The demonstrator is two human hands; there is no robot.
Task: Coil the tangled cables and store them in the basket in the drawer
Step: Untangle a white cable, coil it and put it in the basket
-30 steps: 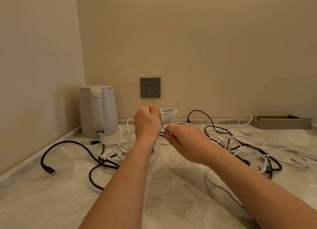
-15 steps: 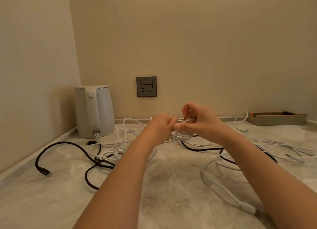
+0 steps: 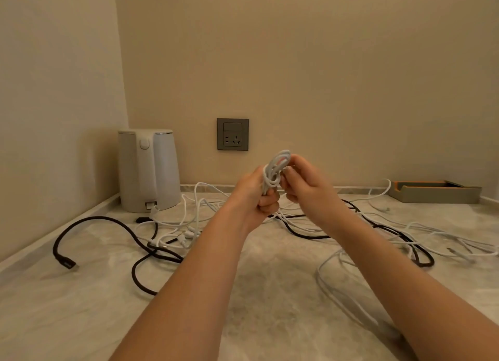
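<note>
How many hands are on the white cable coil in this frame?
2. The left hand grips the white coil from below; the right hand pinches its upper right side.

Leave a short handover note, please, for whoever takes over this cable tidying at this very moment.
Left hand: grips the lower end of the white coil, held up above the countertop.
Right hand: pinches the coil's loops near the top.
Done: one white cable wound into several loops; I cannot tell whether its tail is free.
Left: finish this coil, then coil the black cables and the other white cables, which lie tangled on the countertop, and store everything. The basket and drawer are not in view.
</note>
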